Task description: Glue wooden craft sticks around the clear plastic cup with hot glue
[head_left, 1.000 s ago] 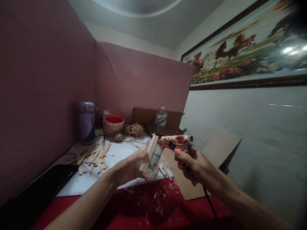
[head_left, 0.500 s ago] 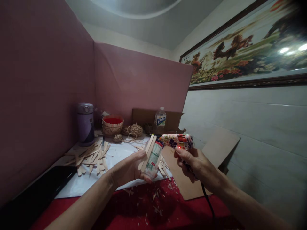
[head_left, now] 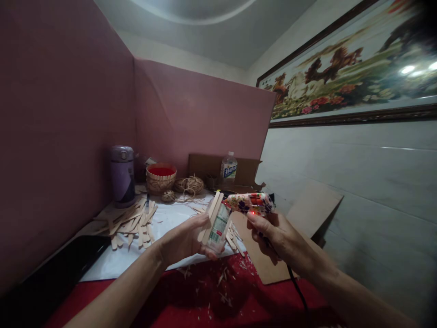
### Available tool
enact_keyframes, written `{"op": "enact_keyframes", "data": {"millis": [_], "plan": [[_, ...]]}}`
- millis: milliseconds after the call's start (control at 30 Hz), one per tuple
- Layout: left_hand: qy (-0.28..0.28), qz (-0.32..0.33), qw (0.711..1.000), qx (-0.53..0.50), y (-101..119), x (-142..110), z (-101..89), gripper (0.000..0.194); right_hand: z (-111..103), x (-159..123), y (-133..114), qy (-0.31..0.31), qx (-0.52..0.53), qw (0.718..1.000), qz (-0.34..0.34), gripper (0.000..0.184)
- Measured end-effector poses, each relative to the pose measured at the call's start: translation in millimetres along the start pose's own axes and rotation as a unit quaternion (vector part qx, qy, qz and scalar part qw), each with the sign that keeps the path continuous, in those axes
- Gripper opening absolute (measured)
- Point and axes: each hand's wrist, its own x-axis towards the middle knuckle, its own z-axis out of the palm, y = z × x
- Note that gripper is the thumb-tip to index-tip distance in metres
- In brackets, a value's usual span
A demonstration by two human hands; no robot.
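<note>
My left hand [head_left: 191, 237] is closed around a clear plastic bottle [head_left: 218, 228] with a green and white label, held tilted. Two flat wooden craft sticks [head_left: 211, 216] lie side by side along its left face. In my right hand [head_left: 271, 232] is a glue gun [head_left: 251, 202] with a flower pattern, a small red light and a black cord trailing down. Its tip is close against the upper right of the bottle; whether it touches, I cannot tell.
Loose craft sticks [head_left: 136, 223] pile up on the white sheet [head_left: 167, 216] at left, near a purple flask [head_left: 123, 175]. Behind stand a stick-covered bowl [head_left: 161, 180], twine [head_left: 191, 184] and a labelled bottle [head_left: 228, 168]. A brown board [head_left: 262, 259] lies at right; wood scraps dot the red cloth [head_left: 205, 296].
The glue gun has shifted slightly left, its tip now nearer the bottle's upper right side. The bottle and the sticks on it have hardly moved.
</note>
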Motion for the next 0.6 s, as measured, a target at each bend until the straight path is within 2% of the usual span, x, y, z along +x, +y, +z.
{"op": "enact_keyframes", "data": {"millis": [600], "plan": [[-0.013, 0.01, 1.0, 0.006, 2.1, 0.4, 1.0, 0.045, -0.9, -1.3, -2.8, 0.005, -0.023, 1.0, 0.012, 0.047]]}}
